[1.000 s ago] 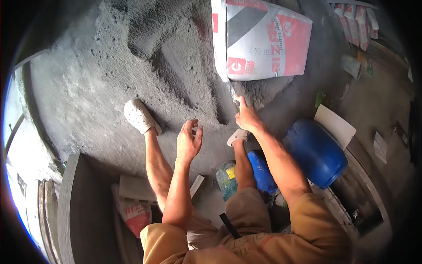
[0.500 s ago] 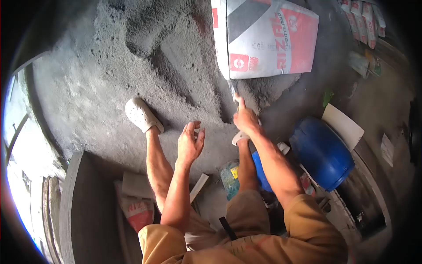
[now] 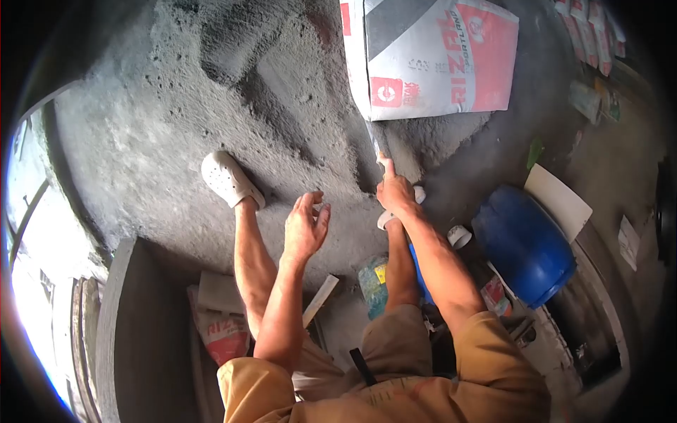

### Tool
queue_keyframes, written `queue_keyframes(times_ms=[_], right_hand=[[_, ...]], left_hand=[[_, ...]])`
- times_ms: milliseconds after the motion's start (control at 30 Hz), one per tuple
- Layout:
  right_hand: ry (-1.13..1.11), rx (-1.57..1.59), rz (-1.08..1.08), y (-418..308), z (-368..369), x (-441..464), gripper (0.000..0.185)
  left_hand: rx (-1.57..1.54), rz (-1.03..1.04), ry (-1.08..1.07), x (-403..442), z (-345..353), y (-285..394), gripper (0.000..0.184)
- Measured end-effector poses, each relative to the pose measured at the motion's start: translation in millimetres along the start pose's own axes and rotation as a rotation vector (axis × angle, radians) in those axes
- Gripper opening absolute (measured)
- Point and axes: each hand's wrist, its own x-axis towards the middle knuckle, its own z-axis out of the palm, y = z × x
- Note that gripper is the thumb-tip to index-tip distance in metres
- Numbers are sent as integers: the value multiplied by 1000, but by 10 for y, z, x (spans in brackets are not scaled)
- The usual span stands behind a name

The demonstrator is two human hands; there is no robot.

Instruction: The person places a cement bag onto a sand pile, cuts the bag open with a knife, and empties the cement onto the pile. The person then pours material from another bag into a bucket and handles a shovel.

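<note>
Guide narrow tool [image 3: 374,138] lightly at near corner of Rizal Portland bag [image 3: 437,63], on the grey mound [image 3: 441,134], with right hand [image 3: 396,192] closed around the tool's near end and left hand [image 3: 303,231], half-open and empty, well clear.

Open room between left hand [image 3: 305,227] and right hand [image 3: 396,192], cement bag [image 3: 444,63] blocking ahead, blue barrel [image 3: 523,245] at right

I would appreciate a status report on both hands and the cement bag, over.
Right hand holding thin tool at lower corner of cement bag. Left hand empty. Blue barrel off right, clear of hands.
</note>
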Motion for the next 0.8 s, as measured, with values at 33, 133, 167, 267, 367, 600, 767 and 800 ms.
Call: queue_keyframes(times_ms=[33,133,167,267,367,600,767,800], right_hand=[[34,15,-24,35,42,-22,65],[15,15,-9,9,94,-76,65],[-61,-6,62,43,122,-152,65],[-66,-2,27,115,117,-158,62],[-2,45,27,71,50,-233,58],[261,107,30,390,-620,-1283,35],[295,353,9,202,-1355,-1992,24],[184,714,35,138,-1454,-1984,21]], left_hand=[[-3,-4,4,-49,21,-5,29],[-38,3,18,-5,-14,-10,29],[-16,-4,5,-19,-6,-6,29],[-20,-14,-5,-68,46,-13,30],[5,36,11,-31,29,-29,30],[-29,55,22,-21,-17,81,29],[-43,31,59,2,-132,164,30],[-56,26,59,18,-158,187,30]])
